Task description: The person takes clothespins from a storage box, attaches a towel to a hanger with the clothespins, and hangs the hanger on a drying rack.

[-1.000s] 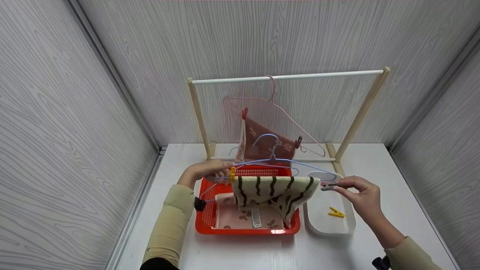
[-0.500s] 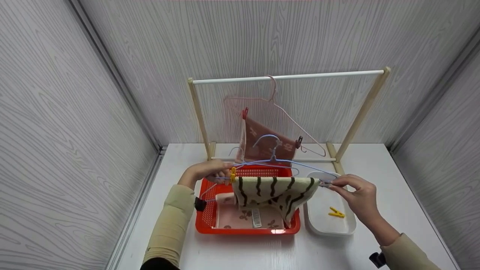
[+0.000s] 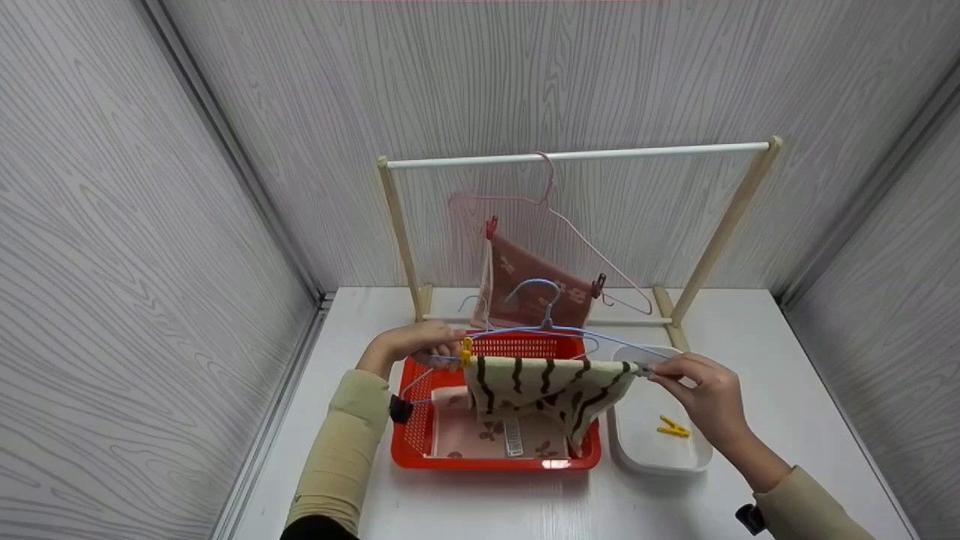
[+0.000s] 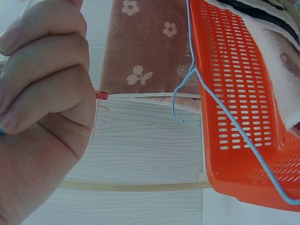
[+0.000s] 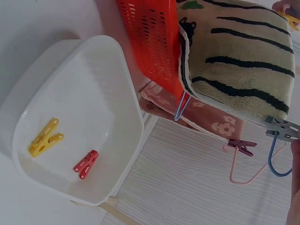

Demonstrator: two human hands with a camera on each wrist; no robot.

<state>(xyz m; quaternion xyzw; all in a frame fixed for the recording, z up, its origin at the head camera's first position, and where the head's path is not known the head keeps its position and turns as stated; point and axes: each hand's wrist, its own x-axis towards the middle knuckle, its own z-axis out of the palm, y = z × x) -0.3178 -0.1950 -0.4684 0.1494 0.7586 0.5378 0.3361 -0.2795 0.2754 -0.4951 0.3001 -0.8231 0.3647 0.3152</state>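
In the head view, a blue clothes hanger is held over the basket, a cream towel with dark wavy stripes hanging from its lower bar. My left hand grips the hanger's left end, right beside a yellow clothespin at the towel's left corner. At the other corner, my right hand pinches a grey clothespin. The right wrist view shows this clothespin's jaws at the towel's edge and the blue hanger wire. Curled fingers fill the left side of the left wrist view.
Below the towel, a red basket contains a folded pink towel and another blue hanger. A white tray holds a yellow clothespin and a red one. Behind stands a drying rack with a pink hanger and brown towel.
My right hand has moved left, bringing the grey clothespin from just beside the towel's right corner onto it. The hanger's hook has dipped slightly; my left hand has stayed nearly still.
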